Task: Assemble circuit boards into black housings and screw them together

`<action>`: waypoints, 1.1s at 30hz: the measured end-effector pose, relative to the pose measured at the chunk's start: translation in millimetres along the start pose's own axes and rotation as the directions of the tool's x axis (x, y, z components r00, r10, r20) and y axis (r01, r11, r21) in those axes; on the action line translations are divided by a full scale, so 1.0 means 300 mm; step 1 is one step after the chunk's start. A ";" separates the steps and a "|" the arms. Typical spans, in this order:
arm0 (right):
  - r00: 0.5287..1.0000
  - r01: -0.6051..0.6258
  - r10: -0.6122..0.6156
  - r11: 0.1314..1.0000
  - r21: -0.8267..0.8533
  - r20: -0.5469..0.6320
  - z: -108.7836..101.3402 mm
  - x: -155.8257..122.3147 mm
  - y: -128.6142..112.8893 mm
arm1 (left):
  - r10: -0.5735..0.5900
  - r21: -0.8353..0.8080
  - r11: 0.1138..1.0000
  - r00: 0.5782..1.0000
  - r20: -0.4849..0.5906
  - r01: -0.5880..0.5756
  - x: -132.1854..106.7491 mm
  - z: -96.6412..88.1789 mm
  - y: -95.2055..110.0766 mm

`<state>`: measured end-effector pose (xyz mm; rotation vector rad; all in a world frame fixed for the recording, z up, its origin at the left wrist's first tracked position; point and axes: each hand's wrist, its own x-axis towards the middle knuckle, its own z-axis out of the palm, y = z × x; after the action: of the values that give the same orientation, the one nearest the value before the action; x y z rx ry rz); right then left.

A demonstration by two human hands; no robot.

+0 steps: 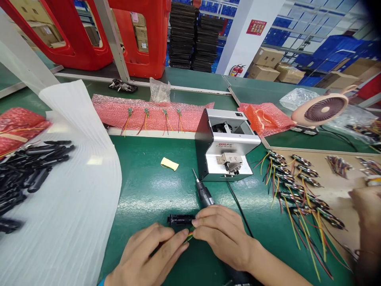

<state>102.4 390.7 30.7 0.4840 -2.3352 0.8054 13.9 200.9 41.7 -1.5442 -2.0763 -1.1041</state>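
Black plastic housing (180, 219), left hand (145, 256) pinching its coloured wires (189, 237), right hand (222, 238) gripping electric screwdriver (204, 194)

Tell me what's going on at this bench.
A person at a green workbench is pinching coloured wires between their left hand and right hand, beside a black plastic part. A small electric screwdriver sits just behind the right hand. A screw feeder stands nearby. To the right, another person's hand is near wired parts on a cardboard sheet; black plastic parts lie on a white plastic sheet.
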 end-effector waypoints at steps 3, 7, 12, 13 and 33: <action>1.000 0.010 -0.010 1.000 -0.019 0.008 -0.002 0.004 0.002 | 0.002 0.004 1.000 1.000 0.013 -0.002 -0.002 -0.001 0.007; 1.000 0.023 -0.023 0.999 -0.031 0.007 0.000 0.008 0.002 | 0.023 0.035 0.999 0.998 0.065 -0.026 -0.025 -0.004 0.002; 1.000 0.002 -0.003 1.000 -0.027 -0.024 0.005 0.018 -0.004 | 0.075 0.099 0.991 0.983 0.167 -0.093 -0.081 -0.010 -0.021; 1.000 -0.006 0.005 1.000 -0.026 -0.025 0.005 0.023 -0.006 | 0.082 0.103 0.990 0.981 0.178 -0.101 -0.088 -0.011 -0.023; 0.997 0.053 -0.039 0.973 -0.227 0.065 0.006 0.070 -0.043 | -0.274 -0.275 0.921 0.960 0.049 0.277 -0.002 0.011 -0.021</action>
<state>92.7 377.1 48.8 0.4664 -2.4248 0.4979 9.0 202.2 36.6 -1.4006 -2.2748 -1.5531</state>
